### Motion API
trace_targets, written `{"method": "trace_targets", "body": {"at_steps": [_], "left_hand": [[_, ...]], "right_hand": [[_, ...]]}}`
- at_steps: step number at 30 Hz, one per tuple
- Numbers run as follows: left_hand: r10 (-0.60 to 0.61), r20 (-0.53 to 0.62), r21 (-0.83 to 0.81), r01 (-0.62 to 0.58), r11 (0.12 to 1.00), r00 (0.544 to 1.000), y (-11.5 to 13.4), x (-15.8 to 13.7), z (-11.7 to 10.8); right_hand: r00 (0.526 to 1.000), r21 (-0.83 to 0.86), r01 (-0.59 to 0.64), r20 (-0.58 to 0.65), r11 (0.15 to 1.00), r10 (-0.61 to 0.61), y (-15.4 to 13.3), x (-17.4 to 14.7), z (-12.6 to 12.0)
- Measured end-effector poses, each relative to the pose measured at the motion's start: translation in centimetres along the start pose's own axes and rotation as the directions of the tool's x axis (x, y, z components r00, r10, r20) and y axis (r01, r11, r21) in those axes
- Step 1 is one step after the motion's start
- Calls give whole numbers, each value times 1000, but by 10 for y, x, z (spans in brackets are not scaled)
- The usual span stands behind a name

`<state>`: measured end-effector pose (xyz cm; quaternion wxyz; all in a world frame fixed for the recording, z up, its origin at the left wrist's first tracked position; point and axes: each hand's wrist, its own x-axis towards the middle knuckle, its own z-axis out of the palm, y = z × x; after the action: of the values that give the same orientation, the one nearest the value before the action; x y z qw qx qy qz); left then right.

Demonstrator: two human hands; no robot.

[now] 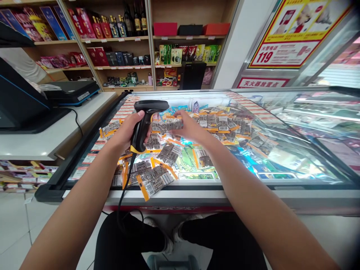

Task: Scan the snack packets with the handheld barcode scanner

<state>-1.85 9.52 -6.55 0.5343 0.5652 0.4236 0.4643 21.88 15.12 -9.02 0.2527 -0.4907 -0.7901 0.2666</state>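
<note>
My left hand is wrapped round the handle of a black barcode scanner with a yellow base. Its head points right, and a black cable runs down from the handle to my lap. In my right hand is a small snack packet, clear with dark print and orange ends, held in front of the scanner head. Similar snack packets lie scattered below and around both hands on the glass top of a display freezer. Another heap of packets sits to the right of my right hand.
A white counter with a dark scale and a black screen unit stands at left. Wooden shelves of bottles, boxes and bags rise behind. A red and yellow poster hangs at right.
</note>
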Motion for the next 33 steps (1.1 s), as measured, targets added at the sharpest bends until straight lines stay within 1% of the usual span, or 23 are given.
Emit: {"method": "trace_targets", "body": {"at_steps": [2,4,6,9,12,16,22,29,33], "left_hand": [[-1,15,9,1,1000,1000,0,-1,1],[-1,17,20,1,1000,1000,1,-2,2],[-4,17,33,3,999,1000,2,-4,4],[-20,28,52,18,999,999,3,-6,6],[-30,44,55,28,998,999,4,-7,7],[-33,86,60,28,998,996,3,-6,6],[-29,87,48,25,999,996,2,-6,4],[-27,90,59,21,998,996,-2,-7,1],[-17,99,63,11,998,995,-3,-6,1]], "right_hand": [[993,29,37,-115,999,-33,2,3,-2],[981,40,87,-177,995,-78,5,6,-2],[973,53,132,-196,990,-119,7,9,-2],[971,78,142,-206,987,-124,10,11,-1],[972,78,101,-220,992,-82,9,11,-2],[981,54,-11,-194,998,21,0,6,-7],[976,13,-27,-214,1000,29,-1,6,-9],[979,45,-130,-154,990,136,-1,5,-11],[973,45,-112,-196,993,119,1,6,-11]]}}
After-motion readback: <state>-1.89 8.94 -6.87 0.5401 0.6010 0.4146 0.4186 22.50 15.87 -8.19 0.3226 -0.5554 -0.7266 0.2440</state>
